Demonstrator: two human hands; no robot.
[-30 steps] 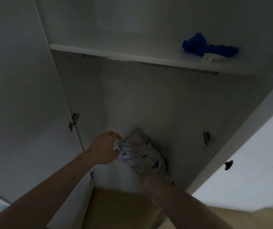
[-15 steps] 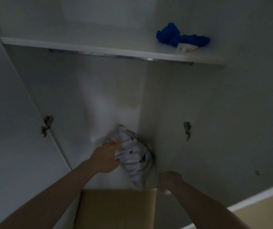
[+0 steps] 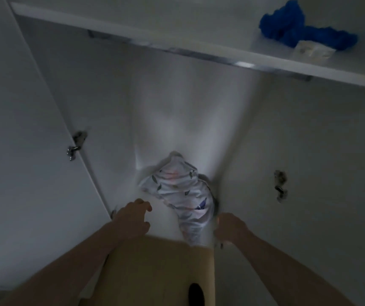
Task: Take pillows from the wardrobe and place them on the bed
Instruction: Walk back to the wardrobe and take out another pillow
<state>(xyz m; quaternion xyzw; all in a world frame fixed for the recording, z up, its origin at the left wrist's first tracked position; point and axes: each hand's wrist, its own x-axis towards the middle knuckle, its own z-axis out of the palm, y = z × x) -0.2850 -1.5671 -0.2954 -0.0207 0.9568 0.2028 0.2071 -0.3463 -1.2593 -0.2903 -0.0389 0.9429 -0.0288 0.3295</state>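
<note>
Pillow (image 3: 182, 195) with a leafy floral print sits wedged upright in the back of the wardrobe (image 3: 188, 107), lying against something pale and bulky that's too washed out to make out. It rises just behind a brown cardboard box (image 3: 155, 272) with a dark hand-hole. The person's left hand (image 3: 134, 219) hangs just left of the pillow with fingers loosely curled and spread, not gripping anything. Right hand (image 3: 231, 228) is low at the pillow's right edge, curled inward, but can't tell if it's actually got hold of the fabric. Up top, a blue fuzzy bundle (image 3: 298, 27) sits on the shelf (image 3: 177, 36). Door hinges show either side.
</note>
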